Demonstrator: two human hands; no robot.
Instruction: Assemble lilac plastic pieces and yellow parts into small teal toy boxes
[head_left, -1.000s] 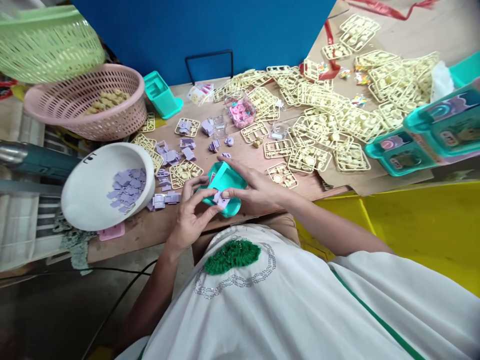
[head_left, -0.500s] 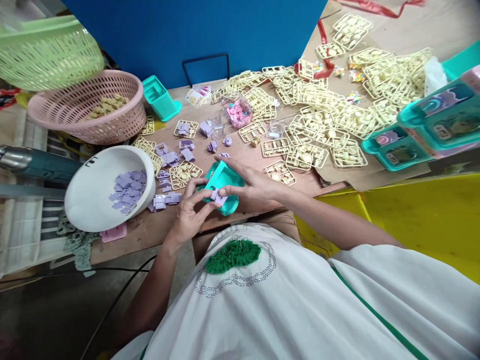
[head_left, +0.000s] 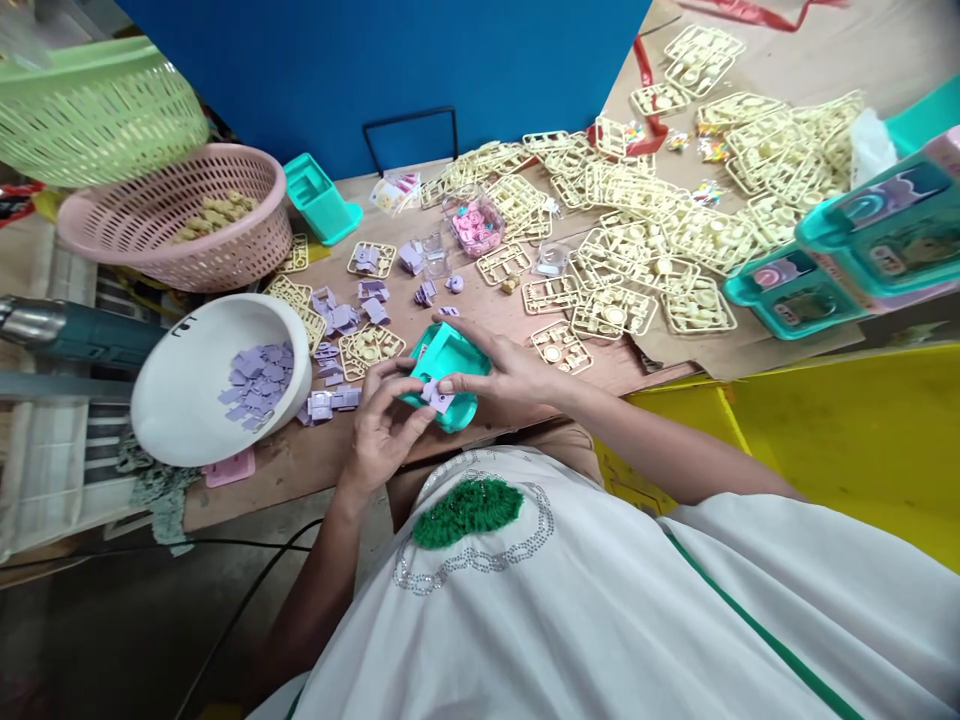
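A teal plastic toy housing [head_left: 459, 362] is held tilted between my two hands near the table's front edge. My right hand [head_left: 504, 368] wraps its far and right side, with the thumb pressing a small purple plastic piece [head_left: 436, 396] against the housing. My left hand [head_left: 388, 415] grips the housing's left side, fingers curled round it and thumb close below the purple piece. The undersides of both hands' fingers are partly hidden by the housing. Loose purple parts [head_left: 341, 318] lie just left of my hands.
A white bowl [head_left: 180, 400] of purple pieces stands left, below a pink basket [head_left: 172, 260] and a green basket [head_left: 97, 110]. Cream part frames [head_left: 615, 200] spread across the table. Another teal housing [head_left: 319, 200] is at the back; assembled teal boxes [head_left: 795, 300] stand right.
My left thumb has shifted slightly down, off the purple piece's lower edge. The housing and my right hand stay nearly in place.
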